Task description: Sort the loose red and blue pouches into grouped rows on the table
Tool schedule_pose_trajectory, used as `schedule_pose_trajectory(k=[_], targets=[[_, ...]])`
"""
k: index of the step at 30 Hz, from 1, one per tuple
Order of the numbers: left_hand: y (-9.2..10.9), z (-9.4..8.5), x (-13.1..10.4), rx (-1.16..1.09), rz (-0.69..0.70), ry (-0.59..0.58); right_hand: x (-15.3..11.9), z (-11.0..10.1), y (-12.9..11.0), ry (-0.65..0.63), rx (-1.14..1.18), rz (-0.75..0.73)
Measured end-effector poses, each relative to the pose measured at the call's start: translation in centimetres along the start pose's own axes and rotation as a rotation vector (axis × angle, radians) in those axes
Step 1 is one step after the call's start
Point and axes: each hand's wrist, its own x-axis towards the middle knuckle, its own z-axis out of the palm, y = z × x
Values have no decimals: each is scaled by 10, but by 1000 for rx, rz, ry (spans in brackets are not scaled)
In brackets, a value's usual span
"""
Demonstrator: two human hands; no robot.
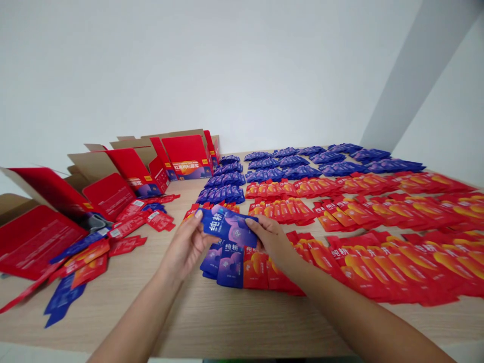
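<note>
A blue pouch (230,226) with white characters and purple berries is held sideways above the table, between my two hands. My left hand (185,244) pinches its left end, thumb on the front. At its right end, my right hand (274,242) grips the edge with thumb and fingers. Directly below lie more blue pouches (230,269), overlapping, and beside them a row of red-orange pouches (255,269). My right wrist covers part of that red row. The held pouch hides the tops of some pouches behind it.
Open red cartons (187,154) stand along the left and back left, flaps up. Loose red pouches (126,227) and a blue pouch (62,297) are scattered before them. Rows of blue pouches (295,161) and red pouches (393,262) spread across the wooden table (242,327). A wall rises behind.
</note>
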Motion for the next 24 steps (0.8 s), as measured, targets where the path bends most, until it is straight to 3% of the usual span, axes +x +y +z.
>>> schedule_pose_trajectory(k=[2,4,7,11,17,20,24], targets=[[-20,15,-2,-27,-83,-179,-1,1,2,58,17,5],[-38,27,-5,77,-132,-315,-2,3,3,37,0,15],[-53,32,-4,235,-154,-360,-5,3,6,-1,-153,-48],[-52,24,-1,229,-215,-316,-6,-3,9,-69,-346,-114],[-43,18,-2,201,-282,-336,4,-3,7,-55,-210,-199],[-42,14,-3,293,-328,-412,10,-3,3,-37,-221,-244],[-44,4,-4,484,-419,-543,14,-7,2,56,-258,-192]])
